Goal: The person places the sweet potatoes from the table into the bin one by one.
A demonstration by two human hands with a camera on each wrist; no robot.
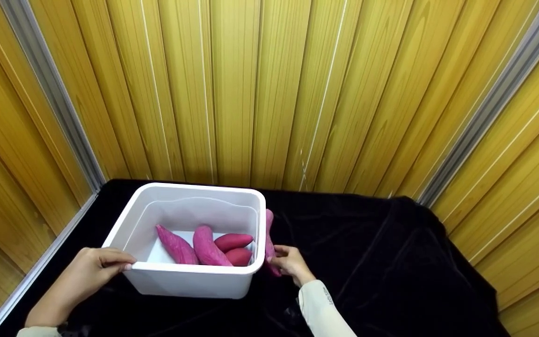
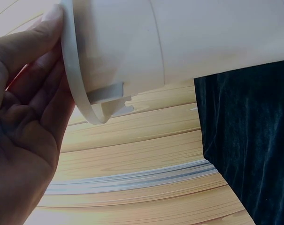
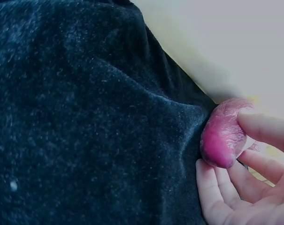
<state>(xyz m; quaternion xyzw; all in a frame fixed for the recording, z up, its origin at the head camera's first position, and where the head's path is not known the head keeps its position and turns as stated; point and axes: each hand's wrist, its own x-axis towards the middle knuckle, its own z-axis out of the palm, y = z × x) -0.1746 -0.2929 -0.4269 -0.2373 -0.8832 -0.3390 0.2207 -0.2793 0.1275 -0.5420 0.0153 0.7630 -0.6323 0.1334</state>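
A white plastic bin (image 1: 194, 283) stands on the black cloth. My left hand (image 1: 91, 269) pinches its near-left rim corner between thumb and fingers; the left wrist view shows the rim (image 2: 73, 61) in that grip. Inside lie two long pink-purple sweet potatoes (image 1: 176, 245) and two shorter, redder ones (image 1: 233, 241). Just outside the bin's right wall, my right hand (image 1: 293, 264) holds another pink-purple sweet potato (image 3: 221, 136) at its near end, thumb on one side and fingers on the other. Part of that sweet potato is hidden behind the bin's rim in the head view.
Black velvety cloth (image 1: 367, 262) covers the table and extends to the right with soft folds. Yellow wood-patterned panels (image 1: 279, 93) rise at the back and both sides, joined by grey metal corner strips (image 1: 484, 103).
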